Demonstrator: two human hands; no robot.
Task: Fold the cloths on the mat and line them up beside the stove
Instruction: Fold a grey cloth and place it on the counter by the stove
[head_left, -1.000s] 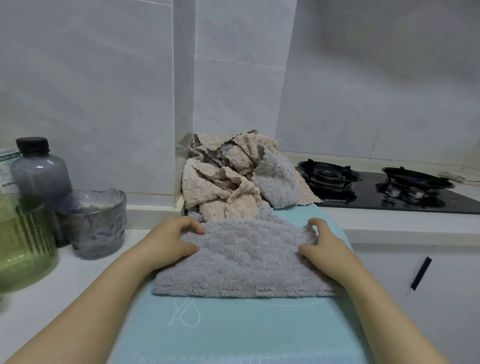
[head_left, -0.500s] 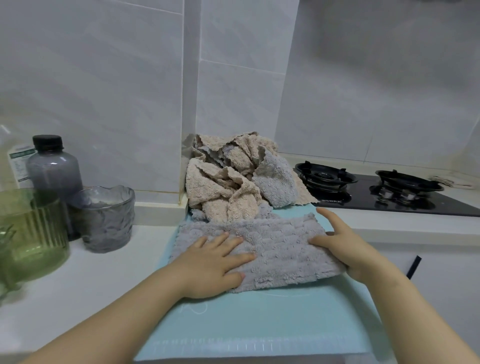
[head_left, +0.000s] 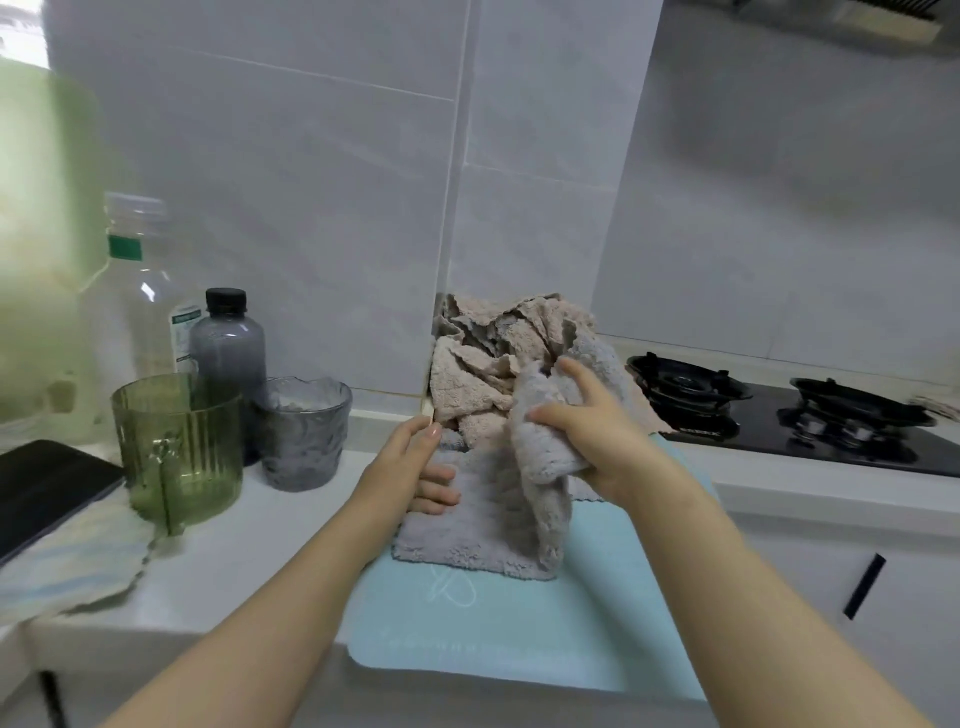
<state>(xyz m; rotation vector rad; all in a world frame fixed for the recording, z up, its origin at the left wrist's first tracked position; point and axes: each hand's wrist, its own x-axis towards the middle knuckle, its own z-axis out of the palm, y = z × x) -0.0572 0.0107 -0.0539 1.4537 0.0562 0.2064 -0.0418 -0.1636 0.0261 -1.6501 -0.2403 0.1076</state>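
- The grey cloth (head_left: 467, 525) lies on the blue mat (head_left: 519, 634), with one side lifted up.
- The right hand (head_left: 597, 436) grips that lifted side.
- The left hand (head_left: 415, 467) rests on the other side, apart from it.
- More cloths (head_left: 478, 374) sit piled at the mat's far end.

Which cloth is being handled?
The grey cloth on the mat: left hand presses it, right hand grips its lifted end. The beige cloths lie piled behind.
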